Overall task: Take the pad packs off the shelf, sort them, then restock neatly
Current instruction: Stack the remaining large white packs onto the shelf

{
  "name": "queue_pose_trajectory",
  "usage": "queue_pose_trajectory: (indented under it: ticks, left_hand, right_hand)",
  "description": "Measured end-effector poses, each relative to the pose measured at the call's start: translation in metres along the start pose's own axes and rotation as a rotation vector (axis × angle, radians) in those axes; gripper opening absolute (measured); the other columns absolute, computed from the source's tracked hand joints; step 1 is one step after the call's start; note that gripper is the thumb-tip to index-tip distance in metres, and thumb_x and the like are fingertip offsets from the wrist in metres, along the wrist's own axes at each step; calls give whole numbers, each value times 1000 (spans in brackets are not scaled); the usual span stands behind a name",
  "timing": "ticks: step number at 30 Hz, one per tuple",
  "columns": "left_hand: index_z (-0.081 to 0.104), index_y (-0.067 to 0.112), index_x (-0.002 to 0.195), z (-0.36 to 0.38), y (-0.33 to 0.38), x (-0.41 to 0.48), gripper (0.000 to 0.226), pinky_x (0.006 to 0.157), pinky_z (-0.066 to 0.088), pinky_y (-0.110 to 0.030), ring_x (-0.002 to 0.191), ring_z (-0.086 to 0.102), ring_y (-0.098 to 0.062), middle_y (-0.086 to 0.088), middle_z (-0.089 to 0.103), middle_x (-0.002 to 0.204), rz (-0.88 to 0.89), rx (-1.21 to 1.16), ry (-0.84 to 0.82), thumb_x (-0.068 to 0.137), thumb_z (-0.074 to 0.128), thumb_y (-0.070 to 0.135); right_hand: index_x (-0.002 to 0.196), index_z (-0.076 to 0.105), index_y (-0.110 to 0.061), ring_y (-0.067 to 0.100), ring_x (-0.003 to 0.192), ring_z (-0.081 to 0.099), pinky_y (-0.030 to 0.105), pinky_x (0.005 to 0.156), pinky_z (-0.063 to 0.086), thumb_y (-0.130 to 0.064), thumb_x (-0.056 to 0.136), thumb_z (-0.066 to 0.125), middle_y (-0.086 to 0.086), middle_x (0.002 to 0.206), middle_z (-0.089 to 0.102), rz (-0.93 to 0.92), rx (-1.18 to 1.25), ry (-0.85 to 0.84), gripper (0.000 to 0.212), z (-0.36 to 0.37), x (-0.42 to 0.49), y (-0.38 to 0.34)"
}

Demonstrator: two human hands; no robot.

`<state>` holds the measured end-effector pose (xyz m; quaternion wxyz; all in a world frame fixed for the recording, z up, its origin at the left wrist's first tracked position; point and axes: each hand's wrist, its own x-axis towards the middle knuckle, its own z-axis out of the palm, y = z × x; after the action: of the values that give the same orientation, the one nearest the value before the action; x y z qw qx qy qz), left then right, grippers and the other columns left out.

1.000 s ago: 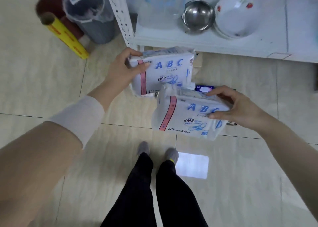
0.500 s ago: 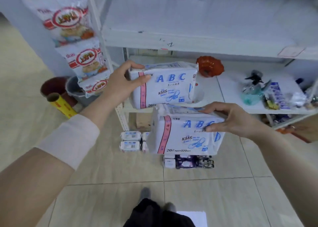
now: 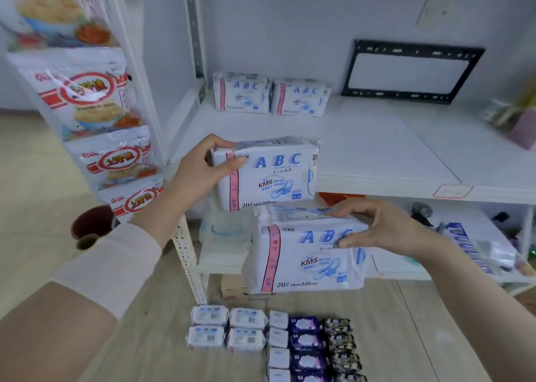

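The left hand grips one ABC pack by its left end, fingers over the top, thumb on its face, at the front edge of the shelf. The right hand pinches a second ABC pack at its right end, lower and nearer the body. Two matching packs stand at the back left of the shelf, and the spot to fill lies just right of them. Both held packs run left to right like that pair, so the left hand's probably goes in first. Small sorted packs, their labels blurred, lie on the floor.
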<state>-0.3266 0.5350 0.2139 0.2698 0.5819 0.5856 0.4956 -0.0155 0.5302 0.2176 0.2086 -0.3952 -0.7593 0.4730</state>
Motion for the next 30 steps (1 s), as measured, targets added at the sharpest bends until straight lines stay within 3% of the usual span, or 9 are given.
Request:
queue_pose_trajectory:
  ticks: [5, 9, 12, 16, 19, 23, 26, 28, 30]
  left_hand:
    - [59, 31, 90, 10, 3, 32, 15, 60, 39, -4, 65, 50, 10, 17, 58, 86, -5, 33, 82, 80, 70, 30]
    - [59, 27, 97, 12, 3, 63, 18, 61, 42, -8, 71, 50, -1, 13, 57, 88, -17, 43, 109, 82, 68, 29]
    - [59, 31, 95, 11, 1, 89, 17, 62, 44, -12, 72, 51, -3, 8, 58, 92, -2, 46, 106, 81, 69, 29]
    - [59, 21, 100, 13, -5, 128, 20, 55, 41, -5, 65, 54, 10, 13, 57, 90, 6, -4, 101, 82, 68, 21]
    - [59, 27, 96, 14, -16, 159, 18, 57, 44, -7, 74, 54, 1, 13, 58, 93, -1, -26, 77, 82, 69, 21]
    - [58, 36, 91, 7, -38, 193, 21, 71, 45, -16, 83, 54, -6, 11, 59, 101, -16, 1, 42, 81, 70, 23]
    - [57, 39, 90, 1, -50, 215, 24, 79, 45, -20, 90, 54, -9, 8, 60, 108, -9, 46, 19, 81, 70, 21]
    - [57, 39, 89, -2, -56, 226, 26, 76, 45, -16, 89, 55, -7, 6, 60, 107, -9, 58, 19, 80, 70, 18]
    - [56, 37, 89, -4, -60, 234, 28, 67, 44, -6, 86, 55, -1, 11, 60, 103, -2, 55, 20, 81, 69, 14]
  right_hand:
    - [87, 72, -23, 13, 99, 65, 20, 81, 52, -51, 40, 86, -4, 105, 70, -67, 9, 22, 57, -48, 31, 9]
    - [86, 72, -30, 22, 94, 66, 43, 78, 53, -57, 40, 85, -3, 102, 70, -63, -27, 4, 55, -79, 58, 14]
    - [80, 73, -29, 12, 86, 67, 20, 67, 53, -40, 48, 86, -7, 97, 72, -84, -5, -3, 36, -96, 79, 17]
    - [84, 73, -28, 5, 83, 68, 17, 66, 53, -57, 34, 85, -8, 96, 72, -87, -27, 19, 59, -115, 108, 22]
    - [79, 73, -31, 3, 81, 68, 16, 64, 53, -57, 33, 84, -6, 97, 72, -72, -5, 69, 53, -130, 127, 26]
    - [82, 72, -29, 0, 81, 67, 12, 63, 52, -66, 23, 82, -14, 93, 72, -64, -32, 155, 70, -151, 154, 34]
    - [81, 73, -25, -1, 80, 66, 10, 61, 50, -51, 31, 87, -19, 89, 71, -52, -24, 213, 58, -165, 176, 39]
    - [89, 69, -12, -2, 79, 64, 9, 61, 49, -30, 43, 83, -19, 88, 71, -40, -24, 268, 51, -174, 192, 45]
    - [88, 67, -13, -7, 76, 63, 8, 61, 49, -16, 50, 81, -11, 97, 70, -37, -50, 329, 40, -181, 207, 52]
